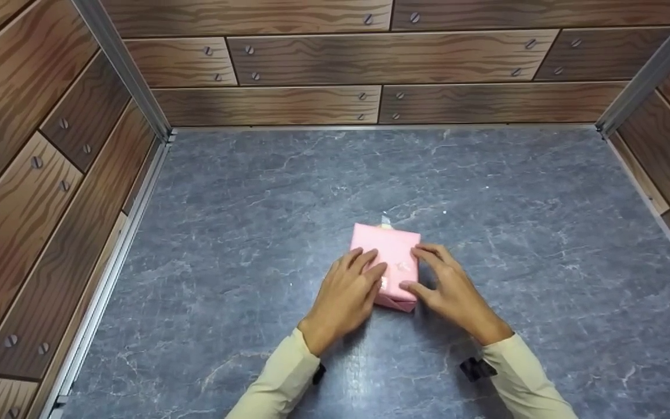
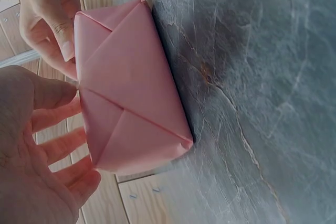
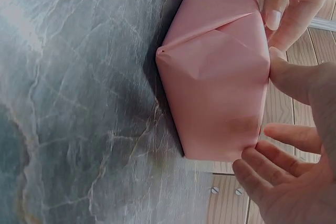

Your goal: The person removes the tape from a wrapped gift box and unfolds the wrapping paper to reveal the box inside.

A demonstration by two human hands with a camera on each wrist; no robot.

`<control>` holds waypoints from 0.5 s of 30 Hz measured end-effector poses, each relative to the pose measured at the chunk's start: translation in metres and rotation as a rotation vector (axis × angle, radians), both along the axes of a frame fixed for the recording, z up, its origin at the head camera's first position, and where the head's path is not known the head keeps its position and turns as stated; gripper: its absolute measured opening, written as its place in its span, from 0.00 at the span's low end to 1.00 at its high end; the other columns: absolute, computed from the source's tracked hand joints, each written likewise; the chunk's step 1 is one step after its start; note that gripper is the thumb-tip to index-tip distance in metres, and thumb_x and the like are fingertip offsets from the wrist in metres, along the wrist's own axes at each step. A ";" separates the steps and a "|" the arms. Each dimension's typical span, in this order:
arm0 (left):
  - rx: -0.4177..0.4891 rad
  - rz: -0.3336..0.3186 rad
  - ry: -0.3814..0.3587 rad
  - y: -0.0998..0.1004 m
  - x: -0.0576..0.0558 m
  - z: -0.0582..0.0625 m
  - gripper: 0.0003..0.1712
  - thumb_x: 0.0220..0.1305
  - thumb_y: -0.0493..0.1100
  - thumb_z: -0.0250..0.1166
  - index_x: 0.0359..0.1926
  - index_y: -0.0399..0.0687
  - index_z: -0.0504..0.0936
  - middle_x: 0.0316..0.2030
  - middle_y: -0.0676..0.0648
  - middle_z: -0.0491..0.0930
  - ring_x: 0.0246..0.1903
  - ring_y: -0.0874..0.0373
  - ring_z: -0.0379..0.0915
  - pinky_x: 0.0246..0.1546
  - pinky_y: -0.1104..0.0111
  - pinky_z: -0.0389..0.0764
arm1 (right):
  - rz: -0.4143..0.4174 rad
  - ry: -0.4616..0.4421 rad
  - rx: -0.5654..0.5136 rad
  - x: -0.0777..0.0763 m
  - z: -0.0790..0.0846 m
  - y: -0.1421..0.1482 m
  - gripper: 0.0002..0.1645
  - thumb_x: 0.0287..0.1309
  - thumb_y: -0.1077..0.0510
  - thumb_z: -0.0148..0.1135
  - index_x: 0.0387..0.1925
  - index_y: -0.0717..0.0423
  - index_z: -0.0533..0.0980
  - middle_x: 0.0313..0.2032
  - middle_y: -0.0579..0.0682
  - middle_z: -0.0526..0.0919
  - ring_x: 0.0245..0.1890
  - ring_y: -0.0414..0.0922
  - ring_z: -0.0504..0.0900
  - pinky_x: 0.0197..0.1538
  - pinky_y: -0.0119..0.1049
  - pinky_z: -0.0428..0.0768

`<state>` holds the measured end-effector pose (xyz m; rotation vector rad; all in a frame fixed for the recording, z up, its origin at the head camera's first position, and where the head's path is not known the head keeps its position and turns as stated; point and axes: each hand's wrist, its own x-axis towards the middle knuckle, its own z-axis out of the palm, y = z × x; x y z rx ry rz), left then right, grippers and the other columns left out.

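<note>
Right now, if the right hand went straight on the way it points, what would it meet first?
Likely the pink wrapped package: the right hand points up and left in the head view, right at its edge. Exact contact is hard to judge.

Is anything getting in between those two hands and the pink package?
Nothing visible is. The left hand and the right hand both touch the pink package directly. A small pale strip shows just beyond its far edge, away from both hands.
</note>
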<state>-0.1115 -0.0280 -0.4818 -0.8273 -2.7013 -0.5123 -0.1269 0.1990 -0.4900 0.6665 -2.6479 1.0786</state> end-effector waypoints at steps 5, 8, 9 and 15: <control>0.012 -0.007 -0.008 0.000 -0.003 -0.003 0.18 0.73 0.44 0.60 0.59 0.47 0.82 0.64 0.42 0.76 0.67 0.43 0.67 0.69 0.52 0.67 | 0.017 -0.022 -0.025 -0.002 -0.001 0.002 0.35 0.52 0.59 0.78 0.59 0.71 0.76 0.61 0.62 0.77 0.64 0.59 0.75 0.68 0.50 0.70; 0.019 -0.014 -0.008 0.000 -0.004 -0.003 0.19 0.73 0.46 0.60 0.60 0.46 0.82 0.64 0.41 0.76 0.67 0.42 0.67 0.69 0.52 0.67 | 0.030 -0.045 -0.035 -0.002 0.000 0.003 0.34 0.54 0.61 0.76 0.60 0.71 0.75 0.63 0.62 0.76 0.65 0.59 0.74 0.69 0.51 0.69; 0.020 -0.016 -0.013 0.000 -0.005 -0.003 0.19 0.73 0.46 0.60 0.60 0.45 0.82 0.64 0.41 0.76 0.67 0.42 0.67 0.69 0.52 0.67 | 0.035 -0.052 -0.036 -0.003 0.000 0.003 0.34 0.54 0.61 0.76 0.61 0.70 0.75 0.63 0.62 0.76 0.65 0.60 0.73 0.69 0.52 0.68; 0.019 -0.024 -0.075 0.001 -0.005 -0.001 0.22 0.75 0.48 0.59 0.63 0.44 0.80 0.67 0.41 0.73 0.70 0.44 0.63 0.72 0.55 0.63 | 0.052 -0.077 -0.038 -0.004 0.000 0.004 0.31 0.57 0.63 0.74 0.61 0.69 0.75 0.65 0.62 0.75 0.66 0.60 0.72 0.70 0.53 0.67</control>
